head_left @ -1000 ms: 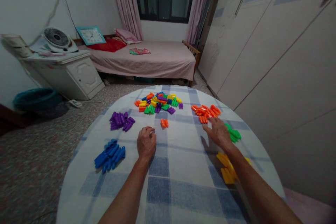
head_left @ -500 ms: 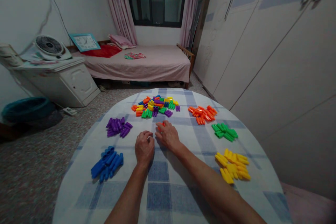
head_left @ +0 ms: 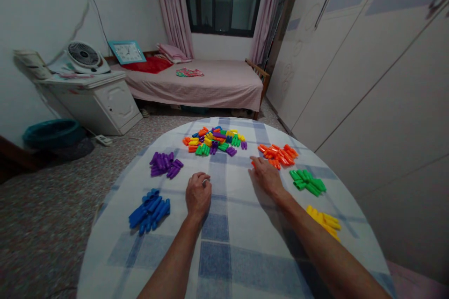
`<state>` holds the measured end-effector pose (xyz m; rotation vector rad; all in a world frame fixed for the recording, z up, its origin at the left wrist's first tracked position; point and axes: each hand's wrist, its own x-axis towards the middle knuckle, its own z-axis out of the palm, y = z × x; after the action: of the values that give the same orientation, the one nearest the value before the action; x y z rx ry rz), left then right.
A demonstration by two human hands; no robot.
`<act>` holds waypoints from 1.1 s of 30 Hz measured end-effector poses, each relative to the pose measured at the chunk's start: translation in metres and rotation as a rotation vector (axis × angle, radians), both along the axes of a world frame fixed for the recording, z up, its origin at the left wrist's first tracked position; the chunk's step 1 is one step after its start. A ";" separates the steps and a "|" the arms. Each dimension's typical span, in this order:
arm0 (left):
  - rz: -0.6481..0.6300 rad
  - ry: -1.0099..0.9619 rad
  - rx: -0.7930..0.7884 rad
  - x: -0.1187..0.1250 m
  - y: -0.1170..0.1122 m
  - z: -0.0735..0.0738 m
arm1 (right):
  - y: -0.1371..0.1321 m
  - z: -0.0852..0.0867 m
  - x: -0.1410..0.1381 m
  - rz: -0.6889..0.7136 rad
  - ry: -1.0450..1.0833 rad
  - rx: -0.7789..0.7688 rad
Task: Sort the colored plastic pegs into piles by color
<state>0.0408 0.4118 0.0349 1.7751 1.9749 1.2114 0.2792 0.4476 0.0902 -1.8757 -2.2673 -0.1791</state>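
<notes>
From the head view, a mixed heap of plastic pegs [head_left: 213, 141] sits near the far edge of the round desk [head_left: 238, 210]. The open right hand [head_left: 267, 177] reaches the orange pegs [head_left: 278, 155] with extended fingers; the curled left hand [head_left: 198, 195] rests mid-desk, its hold unclear.

Orange plastic pegs [head_left: 278, 155] — loosely heaped
</notes>
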 end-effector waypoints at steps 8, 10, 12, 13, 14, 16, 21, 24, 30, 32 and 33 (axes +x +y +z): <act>0.003 0.005 0.002 0.001 0.000 -0.001 | 0.036 0.013 0.079 -0.369 -0.135 0.124; -0.001 0.002 -0.001 0.001 0.000 0.000 | 0.036 0.005 0.085 -0.326 -0.153 0.042; -0.002 -0.004 0.000 0.001 -0.001 0.001 | 0.035 -0.001 0.086 -0.257 -0.170 -0.010; -0.002 -0.008 0.002 0.001 -0.001 0.002 | 0.034 -0.003 0.086 -0.234 -0.175 -0.019; 0.000 -0.011 0.004 0.002 -0.001 0.002 | 0.034 -0.003 0.084 -0.224 -0.179 -0.016; 0.002 -0.017 0.006 0.002 -0.001 0.002 | 0.031 0.000 0.077 -0.234 -0.157 0.029; 0.005 -0.018 0.000 0.003 0.000 0.003 | -0.001 -0.001 0.028 -0.208 0.220 0.129; 0.004 -0.004 0.000 0.003 -0.001 0.003 | -0.037 -0.019 -0.016 -0.074 0.543 0.113; -0.023 0.017 -0.023 0.002 -0.002 0.002 | -0.070 -0.051 -0.056 -0.018 0.670 0.107; -0.035 0.029 -0.050 0.002 -0.001 0.004 | -0.067 -0.054 -0.053 -0.021 0.676 0.092; -0.045 0.039 -0.068 0.001 -0.001 0.006 | -0.065 -0.054 -0.051 -0.024 0.683 0.088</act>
<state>0.0422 0.4110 0.0412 1.8134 1.9613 1.0904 0.2283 0.3823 0.0363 -1.5912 -1.7366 0.3096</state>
